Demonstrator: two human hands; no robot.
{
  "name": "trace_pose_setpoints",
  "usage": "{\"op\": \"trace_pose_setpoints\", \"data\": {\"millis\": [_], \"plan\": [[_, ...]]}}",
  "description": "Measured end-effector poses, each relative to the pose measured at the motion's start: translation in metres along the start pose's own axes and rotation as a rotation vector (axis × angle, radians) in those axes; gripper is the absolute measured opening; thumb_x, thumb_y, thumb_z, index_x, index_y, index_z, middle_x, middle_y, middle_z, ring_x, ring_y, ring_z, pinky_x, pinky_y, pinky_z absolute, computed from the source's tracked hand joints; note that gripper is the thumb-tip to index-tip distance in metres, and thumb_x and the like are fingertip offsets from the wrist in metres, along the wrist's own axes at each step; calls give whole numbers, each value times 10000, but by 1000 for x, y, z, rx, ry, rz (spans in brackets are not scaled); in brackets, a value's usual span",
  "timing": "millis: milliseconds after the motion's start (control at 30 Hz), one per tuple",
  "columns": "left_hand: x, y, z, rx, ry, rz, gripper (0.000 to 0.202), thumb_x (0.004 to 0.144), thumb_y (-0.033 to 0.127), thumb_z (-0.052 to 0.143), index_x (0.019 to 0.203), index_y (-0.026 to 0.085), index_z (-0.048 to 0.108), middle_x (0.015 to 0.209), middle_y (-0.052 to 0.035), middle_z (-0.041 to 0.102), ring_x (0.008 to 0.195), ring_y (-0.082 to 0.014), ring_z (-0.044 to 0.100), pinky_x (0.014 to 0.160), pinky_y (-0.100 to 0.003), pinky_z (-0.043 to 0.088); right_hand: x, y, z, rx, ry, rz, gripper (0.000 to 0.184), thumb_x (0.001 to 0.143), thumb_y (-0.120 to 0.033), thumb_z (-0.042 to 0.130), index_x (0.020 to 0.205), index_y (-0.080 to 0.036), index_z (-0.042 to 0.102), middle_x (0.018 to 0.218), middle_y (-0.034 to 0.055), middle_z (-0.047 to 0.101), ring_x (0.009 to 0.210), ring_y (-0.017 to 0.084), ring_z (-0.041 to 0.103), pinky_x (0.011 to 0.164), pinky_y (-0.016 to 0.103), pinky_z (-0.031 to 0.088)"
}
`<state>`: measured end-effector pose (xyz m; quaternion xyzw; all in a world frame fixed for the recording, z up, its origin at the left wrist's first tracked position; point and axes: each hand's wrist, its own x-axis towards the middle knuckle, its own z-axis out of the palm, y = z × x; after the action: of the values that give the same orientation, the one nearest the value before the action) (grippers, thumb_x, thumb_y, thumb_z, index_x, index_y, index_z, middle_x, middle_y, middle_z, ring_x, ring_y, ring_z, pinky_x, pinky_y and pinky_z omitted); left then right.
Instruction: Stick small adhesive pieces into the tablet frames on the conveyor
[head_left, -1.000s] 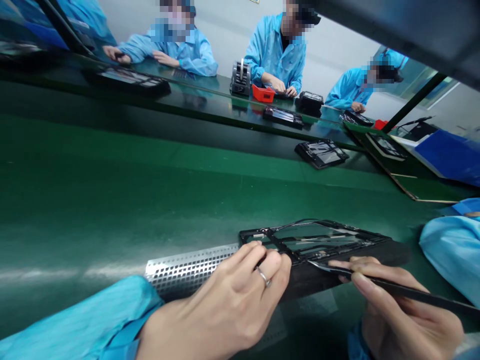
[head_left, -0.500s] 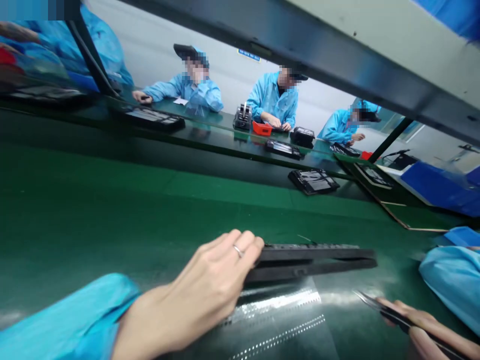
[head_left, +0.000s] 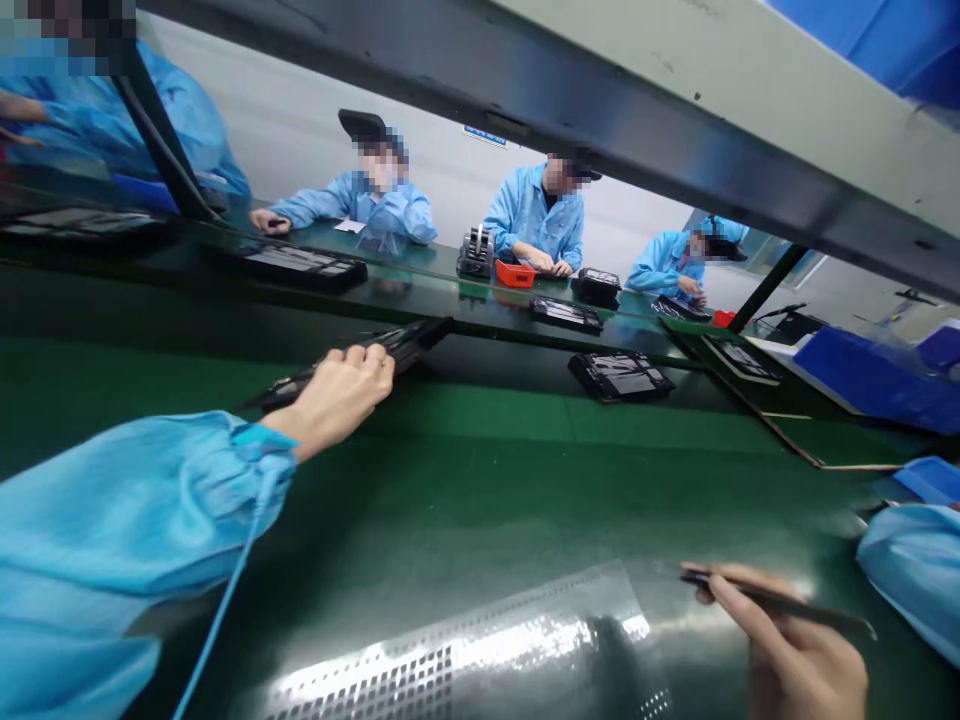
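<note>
My left hand (head_left: pixel 337 395) is closed on the near edge of a flat black tray (head_left: pixel 421 342), tilted over the dark strip at the far side of the green bench. The tray's contents are hard to make out behind my fingers. At the lower right, my right hand (head_left: pixel 799 640) grips dark tweezers (head_left: pixel 802 603) between thumb and fingers; their tips are blurred. Left of these, a clear plastic sheet (head_left: pixel 551 640) with rows of small square marks lies on the bench, shining under the light.
Across the bench, black trays (head_left: pixel 622 377) with pale pieces stand along the strip. Several co-workers in blue smocks (head_left: pixel 536 215) sit behind a red bin (head_left: pixel 515 273). A metal beam (head_left: pixel 525 70) crosses overhead. A blue cord (head_left: pixel 225 610) hangs from my left sleeve. Another blue sleeve (head_left: pixel 911 570) is at right.
My left hand has carried the black tray from above the clear sheet away to the far left. More of the sheet shows. My right hand has shifted slightly left, still with the tweezers.
</note>
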<state>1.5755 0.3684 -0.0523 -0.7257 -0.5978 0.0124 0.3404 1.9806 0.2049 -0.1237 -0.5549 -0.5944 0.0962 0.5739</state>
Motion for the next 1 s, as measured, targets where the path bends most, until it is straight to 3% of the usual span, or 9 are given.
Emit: {"op": "trace_pose_setpoints", "data": {"millis": [67,133,233,400,533,633,733,833,1000], "plan": [[7,9,23,-26,-27,-18,131,890,206,527,980,114,552,936,-36,557,812,-152,562,715,-312,489,26,7,6,-107,-112,-67,259,766,-385,626,700,-141,684,764,50,701,700,184,665,602,221,524],[13,23,42,-62,-40,-33,184,878,267,559,988,118,554,966,-53,564,840,-167,566,728,-333,491,58,15,19,-270,-143,-32,328,820,-443,549,761,-141,659,790,44,690,751,177,657,652,246,525],[16,45,61,-120,-32,-66,287,874,375,552,1004,119,550,1001,-70,557,883,-189,557,733,-344,481,109,30,53,-463,-176,9,268,884,-356,491,829,-127,620,795,29,659,759,143,633,723,292,511],[6,64,73,-191,19,-170,350,906,395,435,979,79,565,951,-148,562,884,-276,547,709,-376,446,175,56,125,-831,-365,38,206,886,-309,511,971,-136,583,953,43,610,830,140,599,750,340,505],[0,64,78,-208,50,-216,358,909,317,336,963,62,582,940,-192,564,869,-326,538,727,-404,425,202,73,179,-1020,-482,31,285,873,-322,531,1089,-137,544,1067,72,577,895,167,590,769,363,506],[-2,62,81,-202,59,-227,357,903,294,311,952,80,592,937,-182,577,869,-326,534,733,-406,424,213,84,208,-1091,-525,20,319,871,-326,532,1128,-136,525,1098,83,565,913,174,587,777,368,506],[-4,60,82,-189,58,-243,361,898,291,304,946,88,599,942,-178,582,868,-326,531,724,-406,428,219,95,221,-1135,-556,44,304,876,-326,525,1114,-137,532,1067,75,577,890,166,593,760,358,510],[-7,57,81,-175,47,-257,374,896,310,304,925,87,603,941,-182,580,861,-331,529,724,-409,430,220,104,220,-1161,-578,57,307,880,-333,518,1119,-140,528,1056,70,580,888,166,593,763,363,509],[-8,57,79,-169,42,-288,387,893,315,291,882,94,609,921,-188,574,856,-345,525,723,-427,428,216,117,186,-1194,-616,69,266,879,-334,517,1062,-145,559,1061,69,583,913,167,586,788,366,498]]}}
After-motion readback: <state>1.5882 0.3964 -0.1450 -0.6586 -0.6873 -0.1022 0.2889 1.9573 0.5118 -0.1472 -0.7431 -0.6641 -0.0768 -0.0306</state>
